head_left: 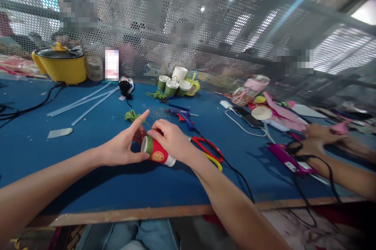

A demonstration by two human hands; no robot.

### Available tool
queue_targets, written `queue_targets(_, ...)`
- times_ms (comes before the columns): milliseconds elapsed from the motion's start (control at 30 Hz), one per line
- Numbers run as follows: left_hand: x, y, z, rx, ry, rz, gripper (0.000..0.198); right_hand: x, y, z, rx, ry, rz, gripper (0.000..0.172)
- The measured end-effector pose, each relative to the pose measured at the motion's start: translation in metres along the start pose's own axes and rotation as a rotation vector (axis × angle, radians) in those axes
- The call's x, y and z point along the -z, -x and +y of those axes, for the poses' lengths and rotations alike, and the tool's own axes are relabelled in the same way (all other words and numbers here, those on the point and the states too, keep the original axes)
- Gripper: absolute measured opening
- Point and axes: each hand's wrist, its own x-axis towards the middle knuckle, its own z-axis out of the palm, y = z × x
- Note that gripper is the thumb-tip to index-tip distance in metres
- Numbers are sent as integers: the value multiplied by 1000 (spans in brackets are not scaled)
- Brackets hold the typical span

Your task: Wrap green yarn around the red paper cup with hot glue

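Through the head view I look down on a blue tabletop point(96, 191) with a worn wooden front edge. A perforated metal screen point(141, 19) stands along its far side, with lights and blurred figures beyond. At the back left I see a yellow pot point(69, 69); near the middle, green-banded cups point(171, 87) cluster together. A blue glue gun point(182, 116) lies beyond my right hand point(173, 138), and another person's hands point(315, 140) work at far right.

The red paper cup point(160, 155) lies tilted between my hands, mouth toward the left, a green yarn band around that end. My left hand point(125, 146) grasps the cup at its mouth, thumb against the rim, forefinger stretched up. My right hand's fingers bend over the cup's upper side beside the band; I cannot tell whether they pinch cup or yarn. A loose green yarn bundle point(131, 116) sits just beyond.
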Motion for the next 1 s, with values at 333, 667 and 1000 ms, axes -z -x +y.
queue_targets(333, 1, 0, 2, -16, -9, -9, 97, -1, 2, -4, -108, 19, -50, 23)
queue_targets(667, -1, -1, -3, 13, 34, -38, 105, -2, -5, 9, -226, -154, -30, 25)
queue_targets(1000, -3, -1, 6, 3, 67, 10, 101, -3, -6, 8, -278, -313, -19, 25)
